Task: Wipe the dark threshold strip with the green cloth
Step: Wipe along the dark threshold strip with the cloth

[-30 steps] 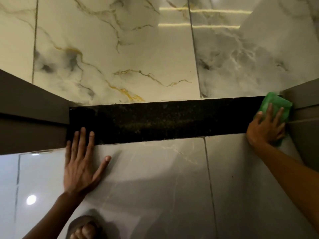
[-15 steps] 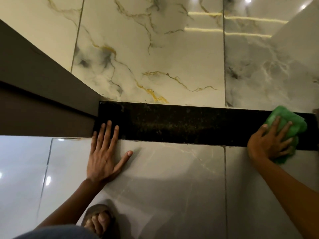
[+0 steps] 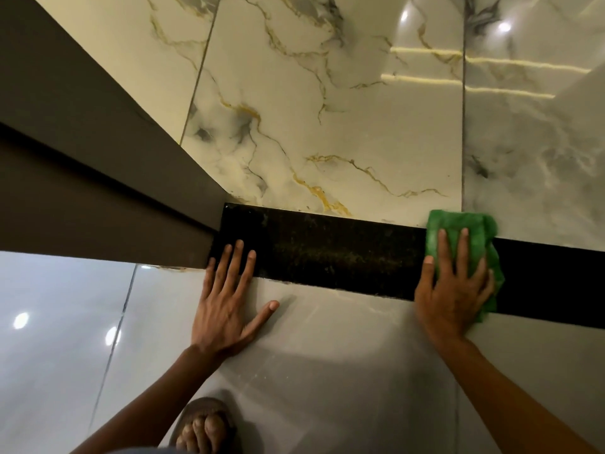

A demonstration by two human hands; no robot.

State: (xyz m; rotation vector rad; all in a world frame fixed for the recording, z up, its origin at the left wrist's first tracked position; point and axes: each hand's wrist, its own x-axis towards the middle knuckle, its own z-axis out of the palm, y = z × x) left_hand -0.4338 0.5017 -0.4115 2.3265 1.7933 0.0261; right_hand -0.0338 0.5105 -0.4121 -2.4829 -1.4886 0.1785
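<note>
The dark threshold strip (image 3: 343, 253) runs across the floor between grey tiles near me and veined marble tiles beyond. A green cloth (image 3: 465, 227) lies on the strip, right of its middle, spilling a little over both edges. My right hand (image 3: 453, 286) presses flat on the cloth, fingers spread and pointing away from me. My left hand (image 3: 229, 296) rests flat with fingers apart at the strip's left end, fingertips on the strip and palm on the grey tile.
A brown door frame (image 3: 108, 178) meets the strip's left end. Glossy grey floor tiles (image 3: 327, 371) lie near me, white marble tiles (image 3: 327, 126) with gold veins beyond. My sandalled foot (image 3: 203, 427) shows at the bottom.
My right hand has slid the green cloth leftward along the strip, away from its right end. My view has shifted right; the left hand stays planted at the left end.
</note>
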